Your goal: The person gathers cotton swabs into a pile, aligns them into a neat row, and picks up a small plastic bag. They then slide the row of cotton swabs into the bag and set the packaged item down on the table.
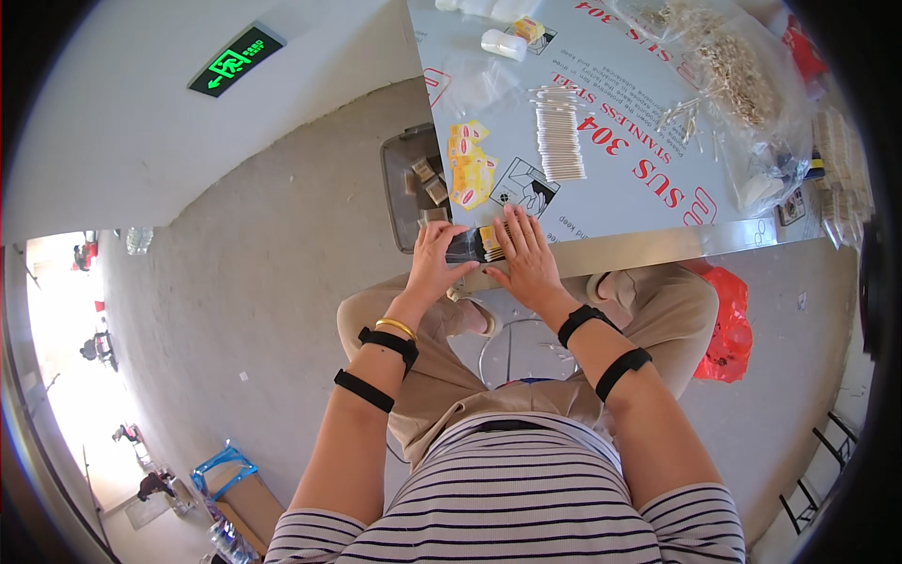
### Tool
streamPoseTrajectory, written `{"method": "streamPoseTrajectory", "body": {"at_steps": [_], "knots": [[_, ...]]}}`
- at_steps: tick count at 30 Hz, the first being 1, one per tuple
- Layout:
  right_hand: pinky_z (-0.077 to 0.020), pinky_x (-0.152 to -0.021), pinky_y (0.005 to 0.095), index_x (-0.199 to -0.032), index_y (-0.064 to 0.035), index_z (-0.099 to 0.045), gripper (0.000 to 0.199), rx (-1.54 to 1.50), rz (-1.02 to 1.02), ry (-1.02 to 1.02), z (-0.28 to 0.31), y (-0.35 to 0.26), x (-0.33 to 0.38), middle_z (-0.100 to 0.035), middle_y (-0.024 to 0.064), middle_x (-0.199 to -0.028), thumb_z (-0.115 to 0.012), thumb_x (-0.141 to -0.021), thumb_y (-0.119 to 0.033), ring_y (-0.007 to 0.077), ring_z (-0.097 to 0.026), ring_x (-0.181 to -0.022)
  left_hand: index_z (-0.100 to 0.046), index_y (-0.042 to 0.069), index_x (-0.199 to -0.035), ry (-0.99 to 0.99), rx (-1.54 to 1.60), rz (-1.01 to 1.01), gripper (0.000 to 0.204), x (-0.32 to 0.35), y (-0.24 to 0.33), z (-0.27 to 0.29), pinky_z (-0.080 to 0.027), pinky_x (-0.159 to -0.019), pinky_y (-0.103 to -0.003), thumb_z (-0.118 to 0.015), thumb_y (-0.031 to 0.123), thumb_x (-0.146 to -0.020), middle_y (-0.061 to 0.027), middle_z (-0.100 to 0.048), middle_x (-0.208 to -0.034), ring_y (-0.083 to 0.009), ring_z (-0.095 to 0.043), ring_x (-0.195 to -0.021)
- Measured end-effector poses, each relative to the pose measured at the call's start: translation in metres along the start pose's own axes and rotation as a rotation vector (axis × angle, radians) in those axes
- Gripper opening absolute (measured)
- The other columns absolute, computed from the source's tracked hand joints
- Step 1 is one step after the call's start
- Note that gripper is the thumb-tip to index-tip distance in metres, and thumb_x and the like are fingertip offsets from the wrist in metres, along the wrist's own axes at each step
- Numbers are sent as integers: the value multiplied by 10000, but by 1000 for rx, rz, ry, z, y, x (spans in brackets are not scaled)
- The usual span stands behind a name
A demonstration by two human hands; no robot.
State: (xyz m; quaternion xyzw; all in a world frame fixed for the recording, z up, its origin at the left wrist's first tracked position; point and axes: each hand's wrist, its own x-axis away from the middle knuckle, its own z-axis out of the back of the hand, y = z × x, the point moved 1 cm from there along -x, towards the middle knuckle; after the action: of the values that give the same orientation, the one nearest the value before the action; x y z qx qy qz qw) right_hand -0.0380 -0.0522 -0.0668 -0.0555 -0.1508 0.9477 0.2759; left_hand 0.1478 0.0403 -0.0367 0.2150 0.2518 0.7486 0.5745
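Observation:
At the near left corner of the table, my left hand (434,263) pinches a small dark, see-through box (462,247) between thumb and fingers. Against the box's right end lies a bundle of cotton swabs with a yellow card (490,243). My right hand (528,263) grips this bundle, thumb on the near side and fingers stretched over the far side; its palm hides part of it. Beyond my hands lie several yellow printed cards (471,167). A neat row of cotton swabs (560,133) is laid out to their right.
A grey bin (398,188) with small filled boxes stands by the table's left edge. Far right on the steel-covered table (629,188) lies a large clear bag of loose swabs (728,80). A white container (505,44) sits at the back. A red bag (725,324) rests below right.

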Motion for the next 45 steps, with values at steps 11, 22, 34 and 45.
{"method": "streamPoseTrajectory", "body": {"at_steps": [11,22,34,45], "knots": [[-124,-1242,477,-1558,-31,-265,904,43,-69,7,-6,-10,-5,-175,191,-1640,-554,-912,-594,338,-135,-1532,-564,113,-1325,-61,-205,-90,761,1,6,14,-415,-1033,-430,-886,226,-645,-92,-525,-1219,-303,-489,-1201],[-127,-1242,473,-1559,-38,-266,883,31,-68,8,-6,-10,-6,-170,185,-1643,-536,-927,-592,333,-137,-1532,-551,71,-1300,-159,-310,-150,707,-5,11,20,-445,-1011,-401,-849,236,-681,-87,-522,-1211,-276,-530,-1160],[-110,-1247,474,-1573,-32,-218,881,27,-66,-12,-3,-8,-5,-160,182,-1648,-480,-951,-599,332,-120,-1536,-671,69,-865,-164,-220,384,213,-27,28,-3,-533,-738,-456,-699,276,-819,-118,-689,-794,-332,-688,-793],[-99,-1248,462,-1564,-42,-268,870,-13,-79,11,0,-7,-3,-190,163,-1647,-481,-941,-611,314,-137,-1536,-751,50,-992,-488,-505,511,420,-64,39,-5,-562,-808,-438,-688,420,-804,-172,-738,-960,-332,-713,-934]]}}
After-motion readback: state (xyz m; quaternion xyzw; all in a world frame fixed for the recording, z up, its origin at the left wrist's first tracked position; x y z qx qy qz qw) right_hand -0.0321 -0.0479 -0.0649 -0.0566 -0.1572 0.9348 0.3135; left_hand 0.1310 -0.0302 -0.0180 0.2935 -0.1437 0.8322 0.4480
